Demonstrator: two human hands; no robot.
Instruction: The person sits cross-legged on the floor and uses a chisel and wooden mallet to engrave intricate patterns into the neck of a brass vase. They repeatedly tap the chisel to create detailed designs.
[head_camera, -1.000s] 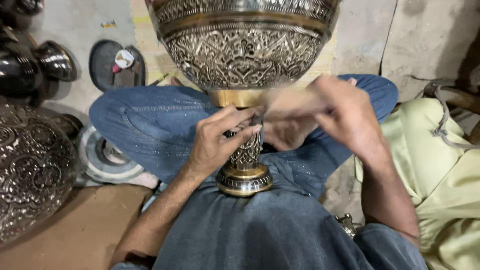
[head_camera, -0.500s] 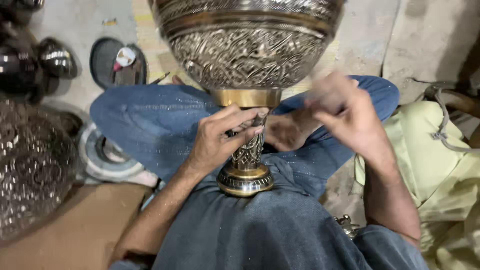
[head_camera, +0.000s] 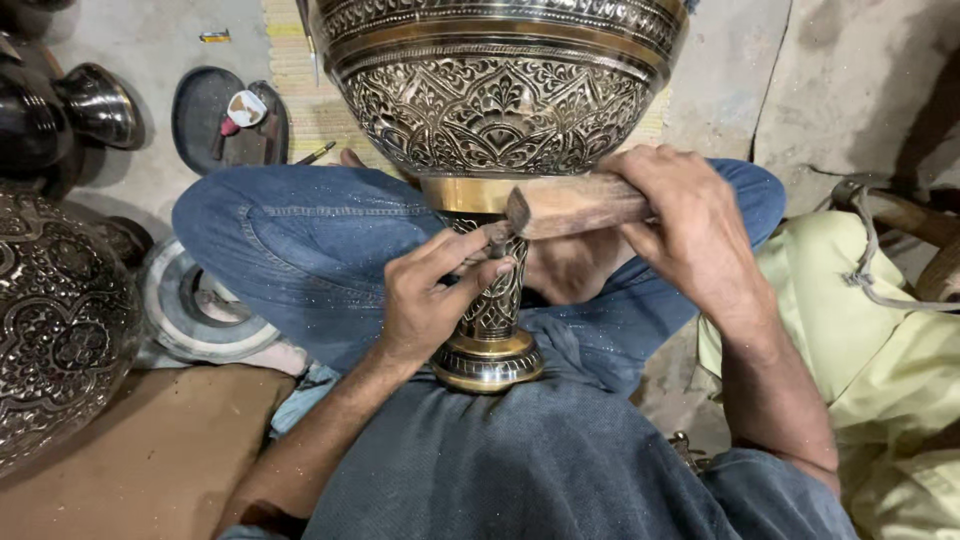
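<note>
The left hand (head_camera: 435, 300) is closed in a pinch around a small chisel (head_camera: 492, 240), most of which is hidden by the fingers; its tip is held against the stem of the vase (head_camera: 490, 300). The right hand (head_camera: 690, 225) is clenched on a wooden mallet (head_camera: 570, 205), whose end lies just beside the chisel head. The vase, embossed and brass-banded, is stood upright on the lap between crossed legs in jeans (head_camera: 300, 250); its rim is cut off by the upper edge. At left, a second embossed vessel (head_camera: 60, 320) is partly cropped. A dark tray (head_camera: 200, 110) on the floor carries small items too small to identify. A yellow cloth (head_camera: 880, 350) is seen at right.
</note>
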